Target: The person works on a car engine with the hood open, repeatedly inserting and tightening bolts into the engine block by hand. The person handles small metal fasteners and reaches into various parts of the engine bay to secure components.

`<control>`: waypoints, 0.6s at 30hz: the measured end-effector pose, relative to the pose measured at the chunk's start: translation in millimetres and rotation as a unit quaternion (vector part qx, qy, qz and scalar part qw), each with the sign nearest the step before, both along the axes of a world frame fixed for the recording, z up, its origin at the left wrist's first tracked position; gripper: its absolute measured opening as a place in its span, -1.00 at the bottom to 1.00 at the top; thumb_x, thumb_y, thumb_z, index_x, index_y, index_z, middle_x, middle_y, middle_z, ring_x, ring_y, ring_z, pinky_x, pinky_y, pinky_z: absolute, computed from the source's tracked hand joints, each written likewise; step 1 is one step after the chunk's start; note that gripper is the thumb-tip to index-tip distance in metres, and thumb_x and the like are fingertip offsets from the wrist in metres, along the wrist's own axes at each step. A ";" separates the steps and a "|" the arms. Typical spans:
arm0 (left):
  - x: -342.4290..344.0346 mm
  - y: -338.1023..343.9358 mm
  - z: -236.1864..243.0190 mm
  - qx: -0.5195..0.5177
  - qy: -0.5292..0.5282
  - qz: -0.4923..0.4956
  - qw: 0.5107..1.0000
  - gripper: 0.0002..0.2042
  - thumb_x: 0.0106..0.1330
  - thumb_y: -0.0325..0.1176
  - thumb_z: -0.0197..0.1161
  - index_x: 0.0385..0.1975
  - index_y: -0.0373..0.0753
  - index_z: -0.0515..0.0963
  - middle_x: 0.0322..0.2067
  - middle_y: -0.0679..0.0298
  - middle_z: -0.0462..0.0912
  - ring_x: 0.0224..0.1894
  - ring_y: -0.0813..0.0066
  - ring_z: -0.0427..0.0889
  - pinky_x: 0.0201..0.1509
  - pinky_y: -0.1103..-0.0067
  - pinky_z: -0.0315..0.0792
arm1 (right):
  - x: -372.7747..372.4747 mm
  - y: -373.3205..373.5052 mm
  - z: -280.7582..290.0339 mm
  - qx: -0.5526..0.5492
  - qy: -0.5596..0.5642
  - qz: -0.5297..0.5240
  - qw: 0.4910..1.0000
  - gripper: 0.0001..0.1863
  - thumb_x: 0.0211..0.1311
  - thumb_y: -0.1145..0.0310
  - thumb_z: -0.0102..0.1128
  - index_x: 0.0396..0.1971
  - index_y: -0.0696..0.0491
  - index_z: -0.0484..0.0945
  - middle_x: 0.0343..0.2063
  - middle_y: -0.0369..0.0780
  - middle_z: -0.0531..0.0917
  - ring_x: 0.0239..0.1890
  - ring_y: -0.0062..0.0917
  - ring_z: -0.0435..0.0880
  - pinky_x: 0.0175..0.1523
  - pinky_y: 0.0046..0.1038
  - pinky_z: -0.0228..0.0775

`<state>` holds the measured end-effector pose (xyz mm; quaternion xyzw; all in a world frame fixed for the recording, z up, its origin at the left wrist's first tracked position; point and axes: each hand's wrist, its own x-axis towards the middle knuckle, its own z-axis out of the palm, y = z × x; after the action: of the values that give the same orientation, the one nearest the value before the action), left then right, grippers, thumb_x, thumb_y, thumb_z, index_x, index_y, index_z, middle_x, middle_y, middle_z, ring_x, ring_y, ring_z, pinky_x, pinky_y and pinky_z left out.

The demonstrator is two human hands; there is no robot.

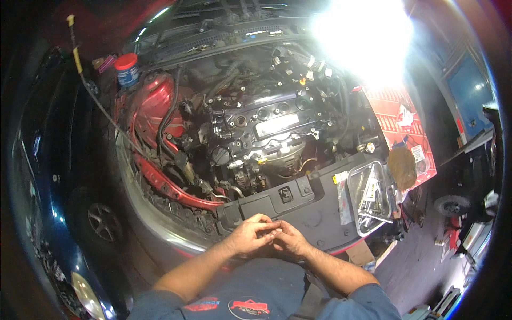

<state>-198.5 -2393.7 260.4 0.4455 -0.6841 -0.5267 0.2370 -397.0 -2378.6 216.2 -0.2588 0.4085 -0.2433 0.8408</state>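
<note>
Across the front of the engine bay [208, 88] lies the black plastic panel [314, 216], right by my hands and nearer to them than anything else I can make out. I judge it light for its breadth and fairly stiff, apt to flex in the middle and crack at its fixing points if forced; its smooth face may be slippery, so the edges look the best places to take hold. My left hand [250, 236] and right hand [290, 240] meet over its near edge, fingers curled in and touching; whether something small is pinched between them I cannot tell.

On the panel's right-hand end sits a shallow tray [352, 205] with metal pieces [369, 200] heaped inside (too jumbled and shiny for me to count). Just beside its left wall lies a clear packet [344, 205], its contents unclear. Behind the panel is the engine [277, 125]. Farther right, a red case [384, 106] shows rows of slots, and a round brown piece [402, 165] lies over its near part. At the far left stands a blue tub [128, 78], its red lid [126, 61] hiding what it holds.
</note>
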 end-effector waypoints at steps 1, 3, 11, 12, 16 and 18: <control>-0.5 2.9 1.0 -0.030 -0.018 -0.023 0.999 -0.68 0.29 -0.23 0.29 -0.01 -0.18 0.61 -0.10 0.13 0.54 -0.10 0.27 0.59 0.00 0.44 0.50 | -4.2 1.4 2.3 -0.004 0.002 0.014 1.000 -0.54 0.39 0.29 0.06 0.20 0.10 0.24 -0.34 -0.28 0.52 -0.49 -0.68 0.49 -0.41 -0.65 0.35; -4.1 10.9 2.7 -0.010 -0.005 -0.044 0.999 -0.71 0.29 -0.25 0.29 -0.05 -0.22 0.60 -0.13 0.17 0.56 -0.08 0.35 0.59 -0.03 0.48 0.50 | -15.1 0.8 6.0 -0.025 -0.029 0.057 0.998 -0.47 0.37 0.25 0.10 0.25 0.10 0.20 -0.30 -0.27 0.54 -0.45 -0.68 0.52 -0.40 -0.67 0.36; -51.8 25.1 -4.9 0.274 0.194 0.098 0.937 -0.84 0.29 -0.41 0.31 -0.20 -0.30 0.56 -0.27 0.30 0.63 -0.25 0.62 0.61 -0.11 0.63 0.52 | -66.1 -13.9 2.9 -0.030 0.006 0.130 0.991 -0.39 0.34 0.16 0.14 0.29 0.07 0.20 -0.39 -0.28 0.56 -0.40 -0.68 0.55 -0.39 -0.64 0.38; -55.3 18.6 -5.6 0.248 0.206 0.131 0.938 -0.84 0.29 -0.43 0.31 -0.21 -0.32 0.56 -0.29 0.29 0.63 -0.26 0.60 0.62 -0.12 0.61 0.53 | -72.8 -16.5 0.1 -0.084 0.050 0.140 0.985 -0.40 0.34 0.14 0.14 0.27 0.08 0.23 -0.42 -0.29 0.55 -0.40 -0.67 0.54 -0.37 -0.61 0.39; -38.9 -52.9 2.5 0.170 0.232 0.253 0.924 -0.86 0.26 -0.49 0.30 -0.24 -0.35 0.56 -0.35 0.24 0.66 -0.35 0.51 0.65 -0.19 0.55 0.58 | -97.0 -22.8 -13.0 -0.302 0.241 0.177 0.905 -0.47 0.34 0.09 0.12 0.16 0.13 0.37 -0.47 -0.30 0.52 -0.41 -0.62 0.52 -0.24 -0.50 0.42; -15.2 -113.8 13.3 0.075 0.182 0.283 0.939 -0.87 0.25 -0.49 0.30 -0.25 -0.35 0.56 -0.37 0.22 0.67 -0.36 0.49 0.65 -0.22 0.54 0.57 | -106.6 -22.9 -19.3 -0.339 0.250 0.184 0.888 -0.54 0.34 0.09 0.13 0.07 0.11 0.47 -0.48 -0.24 0.57 -0.38 -0.56 0.57 -0.17 -0.45 0.46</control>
<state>-213.6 -2507.4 273.8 0.5335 -0.4331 -0.5600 0.4628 -503.6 -2401.5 196.9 -0.6511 0.4429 -0.1351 0.6015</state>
